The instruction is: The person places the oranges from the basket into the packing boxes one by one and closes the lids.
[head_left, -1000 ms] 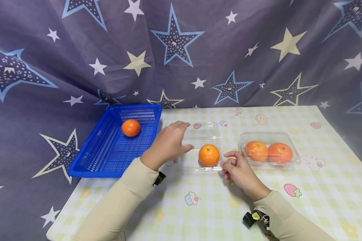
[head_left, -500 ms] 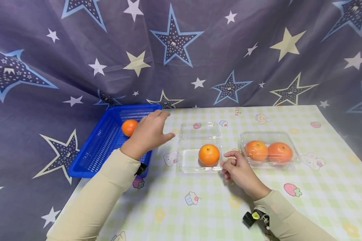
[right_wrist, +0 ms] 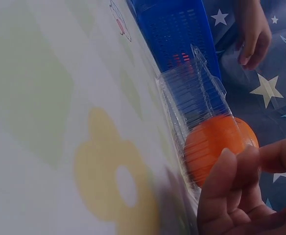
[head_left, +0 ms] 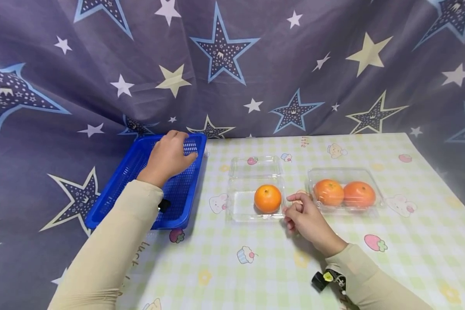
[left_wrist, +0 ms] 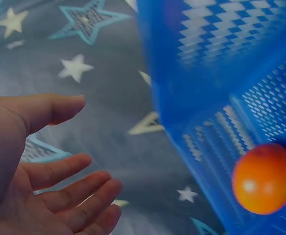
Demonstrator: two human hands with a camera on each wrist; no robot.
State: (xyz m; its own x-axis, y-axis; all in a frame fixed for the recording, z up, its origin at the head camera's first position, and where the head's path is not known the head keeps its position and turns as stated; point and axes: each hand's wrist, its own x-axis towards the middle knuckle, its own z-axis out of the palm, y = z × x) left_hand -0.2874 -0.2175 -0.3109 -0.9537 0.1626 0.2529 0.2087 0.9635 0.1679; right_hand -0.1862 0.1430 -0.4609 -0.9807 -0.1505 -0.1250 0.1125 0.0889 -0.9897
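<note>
My left hand hovers over the blue plastic basket, with thumb and fingers spread and nothing between them. An orange lies in the basket in the left wrist view; the hand hides it in the head view. At the middle of the table stands a clear plastic clamshell box, its lid laid back. A second orange sits in its right half. With curled fingers, my right hand pinches the right edge of this box near its front corner.
To the right, another clear clamshell box holds two oranges side by side. The table has a checked cloth with printed cartoons. A dark star-patterned curtain hangs behind and beside it.
My left hand has moved left, from the open clamshell box to over the basket, now covering the orange there. The right hand has stayed at the box edge.
</note>
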